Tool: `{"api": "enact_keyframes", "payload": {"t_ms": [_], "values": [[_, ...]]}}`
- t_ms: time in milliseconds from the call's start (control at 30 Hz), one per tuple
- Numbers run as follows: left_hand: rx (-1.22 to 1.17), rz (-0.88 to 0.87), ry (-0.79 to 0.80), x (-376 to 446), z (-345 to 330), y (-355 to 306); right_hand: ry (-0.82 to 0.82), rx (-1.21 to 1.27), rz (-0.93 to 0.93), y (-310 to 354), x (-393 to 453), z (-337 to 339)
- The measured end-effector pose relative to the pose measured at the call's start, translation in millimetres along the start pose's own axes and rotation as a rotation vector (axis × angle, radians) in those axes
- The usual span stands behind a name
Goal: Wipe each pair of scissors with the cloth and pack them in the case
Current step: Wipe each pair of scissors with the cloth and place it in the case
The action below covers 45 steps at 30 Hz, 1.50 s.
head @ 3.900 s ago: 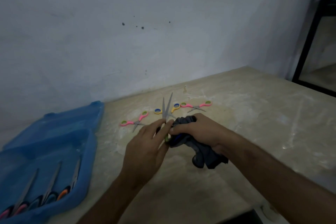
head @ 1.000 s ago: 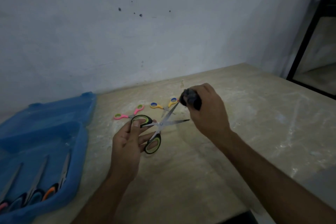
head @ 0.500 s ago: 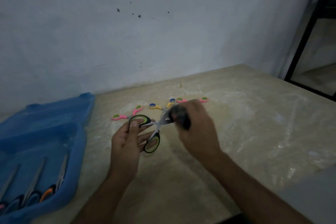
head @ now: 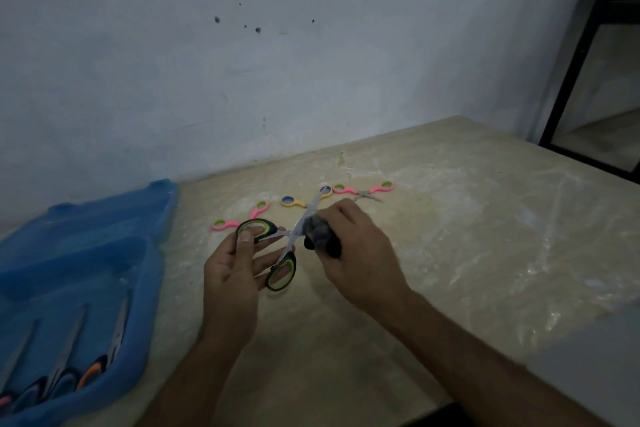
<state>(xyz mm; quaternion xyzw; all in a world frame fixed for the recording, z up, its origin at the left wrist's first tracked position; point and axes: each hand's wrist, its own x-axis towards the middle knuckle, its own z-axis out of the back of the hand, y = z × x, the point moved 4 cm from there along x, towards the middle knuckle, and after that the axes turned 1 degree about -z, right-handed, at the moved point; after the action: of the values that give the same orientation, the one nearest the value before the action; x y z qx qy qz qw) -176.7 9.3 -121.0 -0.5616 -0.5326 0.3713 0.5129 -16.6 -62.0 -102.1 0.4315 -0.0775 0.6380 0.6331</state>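
Your left hand (head: pixel 232 274) holds the black-and-green scissors (head: pixel 277 250) spread open above the table (head: pixel 467 253), thumb pressed on the upper handle loop and the other fingers lying fairly straight beneath the handles; your right hand (head: pixel 360 253) is curled round the dark cloth (head: pixel 320 236), bunched against the blades near the pivot. On the table beyond: one pink scissors (head: pixel 242 218) left of your hands, one yellow-and-blue scissors (head: pixel 298 201) partly hidden behind them, another pink pair (head: pixel 363 190) to the right. At left, the open blue case (head: pixel 149 274) holds several scissors (head: pixel 69 371) side by side, handles toward you, count unclear.
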Motion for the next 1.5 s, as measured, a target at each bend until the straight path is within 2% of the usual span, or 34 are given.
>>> {"api": "enact_keyframes", "payload": {"t_ms": [100, 200, 267, 367, 400, 467, 533, 600, 667, 700, 800, 867, 933, 1000, 1067, 1100, 1200, 1267, 1400, 1500], "values": [[-0.019, 0.015, 0.0, 1.1, 3.6, -1.0, 0.023, -0.026, -0.099, -33.8, 7.4, 3.1], [-0.018, 0.006, -0.021, 3.8, 5.1, -1.9, -0.128, -0.03, -0.214, -50.5, 15.2, 24.7], [0.002, 0.0, -0.021, 4.3, 2.3, -0.2, -0.173, 0.013, -0.137, -28.1, 19.5, 30.7], [0.006, 0.005, 0.01, -0.7, -3.1, 1.0, 0.038, 0.041, 0.094, 22.0, 20.7, 12.4], [0.005, 0.001, 0.022, -2.5, -3.6, 0.2, 0.104, 0.001, 0.127, 26.4, 21.9, 5.1], [0.013, -0.018, 0.048, -5.5, -2.0, -3.3, 0.121, -0.037, 0.067, 8.6, 32.7, 4.9], [0.034, -0.045, 0.056, -6.1, 1.3, -4.9, 0.059, -0.077, -0.044, -19.1, 47.3, 17.0], [0.048, -0.038, 0.052, -5.4, 2.3, -3.7, -0.077, -0.144, -0.12, -38.9, 58.4, 34.6], [0.047, -0.027, 0.047, -2.9, 0.6, -2.8, -0.172, -0.136, -0.127, -33.0, 58.5, 45.0], [0.047, -0.028, 0.045, -1.8, -0.4, -2.2, -0.159, -0.086, -0.087, -20.0, 54.4, 43.9], [0.024, -0.021, 0.043, -3.2, -1.1, -1.6, 0.083, -0.013, 0.112, 23.6, 27.5, 17.7], [0.027, -0.027, 0.058, -3.8, 0.4, -2.9, 0.159, -0.063, 0.104, 13.9, 23.5, 3.9], [0.053, -0.045, 0.067, -5.0, 2.4, -3.4, 0.106, -0.098, -0.028, -20.2, 39.1, 9.6], [0.063, -0.055, 0.07, -5.1, 3.5, -4.3, -0.029, -0.132, -0.144, -49.3, 53.5, 29.5], [0.06, -0.049, 0.072, -2.6, 2.2, -5.1, -0.146, -0.11, -0.173, -49.8, 54.0, 46.2], [0.062, -0.046, 0.071, -1.7, 1.1, -4.1, -0.149, -0.064, -0.145, -38.3, 49.7, 46.8], [0.045, -0.038, 0.059, -3.4, -1.8, -2.4, 0.067, 0.034, 0.06, 14.8, 22.3, 21.9], [0.036, -0.044, 0.065, -5.7, -1.5, -4.2, 0.184, -0.013, 0.117, 16.2, 12.6, 2.6], [0.016, -0.05, 0.07, -7.7, 2.6, -6.5, 0.026, -0.066, -0.158, -52.4, 39.3, 19.9], [-0.077, 0.001, 0.024, -1.4, 5.0, -4.7, -0.145, -0.054, -0.298, -65.3, 35.8, 50.9]]}}
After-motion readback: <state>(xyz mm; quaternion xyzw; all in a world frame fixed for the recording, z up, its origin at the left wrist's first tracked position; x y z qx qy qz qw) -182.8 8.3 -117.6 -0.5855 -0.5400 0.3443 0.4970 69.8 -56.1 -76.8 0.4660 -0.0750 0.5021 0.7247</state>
